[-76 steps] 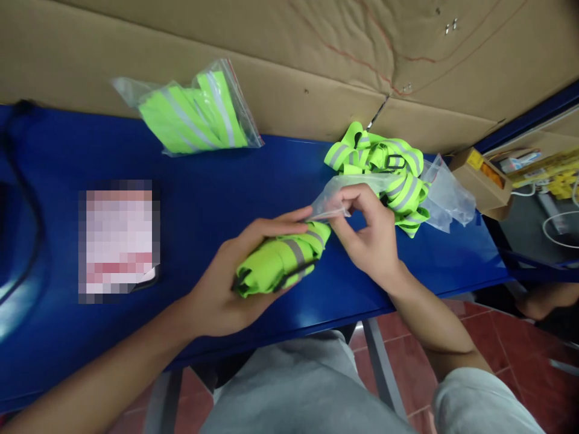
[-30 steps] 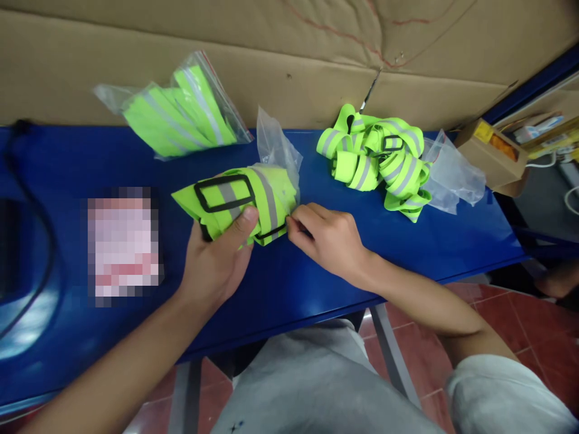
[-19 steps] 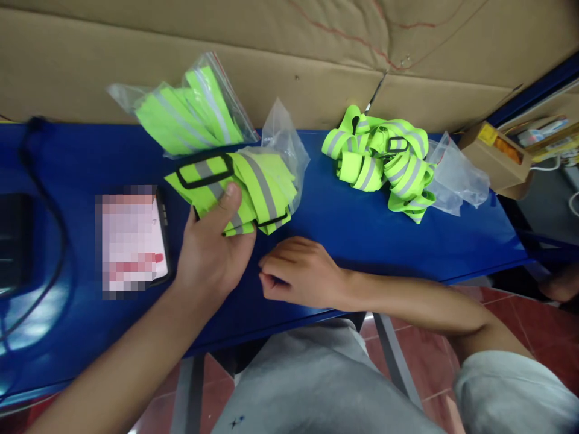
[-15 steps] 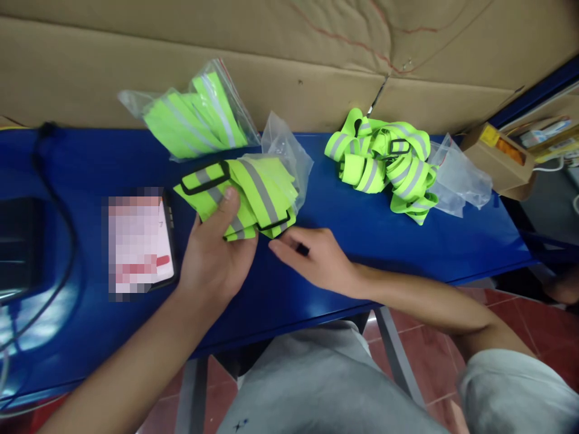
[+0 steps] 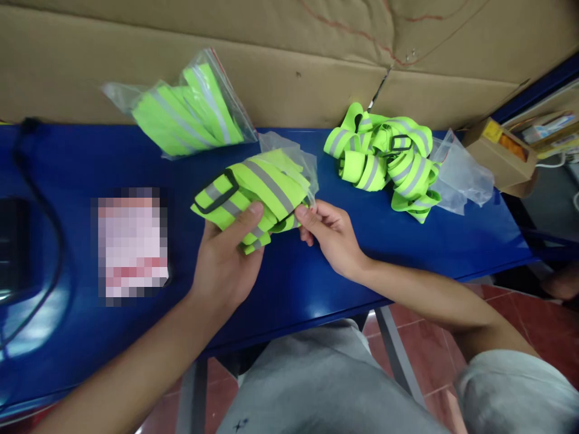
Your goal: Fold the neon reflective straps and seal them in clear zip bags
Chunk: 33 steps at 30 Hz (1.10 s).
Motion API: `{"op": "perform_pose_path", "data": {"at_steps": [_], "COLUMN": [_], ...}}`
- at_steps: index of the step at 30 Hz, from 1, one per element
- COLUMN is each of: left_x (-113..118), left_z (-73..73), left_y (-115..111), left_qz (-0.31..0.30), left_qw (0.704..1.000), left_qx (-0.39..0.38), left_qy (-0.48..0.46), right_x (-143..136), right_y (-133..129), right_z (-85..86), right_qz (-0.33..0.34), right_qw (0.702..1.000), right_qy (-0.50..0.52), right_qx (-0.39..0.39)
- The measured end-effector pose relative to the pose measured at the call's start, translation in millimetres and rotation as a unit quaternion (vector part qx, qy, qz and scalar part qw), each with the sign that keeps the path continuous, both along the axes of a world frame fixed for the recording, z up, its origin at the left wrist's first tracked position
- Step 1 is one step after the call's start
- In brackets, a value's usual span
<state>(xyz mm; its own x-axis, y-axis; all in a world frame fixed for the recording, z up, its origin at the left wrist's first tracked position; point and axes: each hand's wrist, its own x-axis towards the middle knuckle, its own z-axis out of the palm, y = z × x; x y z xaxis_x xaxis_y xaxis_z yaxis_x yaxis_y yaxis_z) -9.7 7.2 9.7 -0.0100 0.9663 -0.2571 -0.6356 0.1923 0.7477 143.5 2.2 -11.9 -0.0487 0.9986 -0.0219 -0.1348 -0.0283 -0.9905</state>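
Indoor light throws white glare across the left of my blue table, while wide-angle distortion bends the edges and pixelation hides one patch.

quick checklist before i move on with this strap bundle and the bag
1. Left hand has a grip on the folded strap bundle: ok, thumb on top.
2. Right hand is at the clear bag where it meets the bundle: ok; whether it pinches plastic, strap or both, cannot tell.
3. Bundle fully inside the bag: not ok, the end with the large black buckle is outside.
4. Hidden underside of the bundle free of snags: cannot tell.
5. Loose strap pile apart from both hands: ok.
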Motion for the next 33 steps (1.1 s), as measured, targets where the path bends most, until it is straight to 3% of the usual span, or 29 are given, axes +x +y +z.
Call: {"op": "perform_pose_path", "data": {"at_steps": [7, 16, 27, 33], "left_x": [2.1, -12.6, -0.7, -1.2], "left_z": [-3.1, 3.8, 0.6, -1.9], "left_y": [6.2, 14.4, 3.3, 2.3], "left_qz": [-0.008, 0.023, -0.08, -0.074], "left_qw": [1.0, 0.998, 0.996, 0.996], "left_qx": [-0.02, -0.042, -0.017, -0.035], "left_qy": [-0.016, -0.031, -0.043, -0.024], "right_x": [-0.6, -8.0, -1.6, 5.4], "right_y": [8.4, 3.3, 8.0, 9.7], "right_z": [-8.0, -5.5, -0.9, -1.6], "right_qz": [-0.048, 0.028, -0.008, -0.013], "right_qw": [0.995, 0.993, 0.995, 0.992], "right_qy": [0.086, 0.089, 0.069, 0.025], "right_qx": [-0.017, 0.068, 0.067, 0.125]}}
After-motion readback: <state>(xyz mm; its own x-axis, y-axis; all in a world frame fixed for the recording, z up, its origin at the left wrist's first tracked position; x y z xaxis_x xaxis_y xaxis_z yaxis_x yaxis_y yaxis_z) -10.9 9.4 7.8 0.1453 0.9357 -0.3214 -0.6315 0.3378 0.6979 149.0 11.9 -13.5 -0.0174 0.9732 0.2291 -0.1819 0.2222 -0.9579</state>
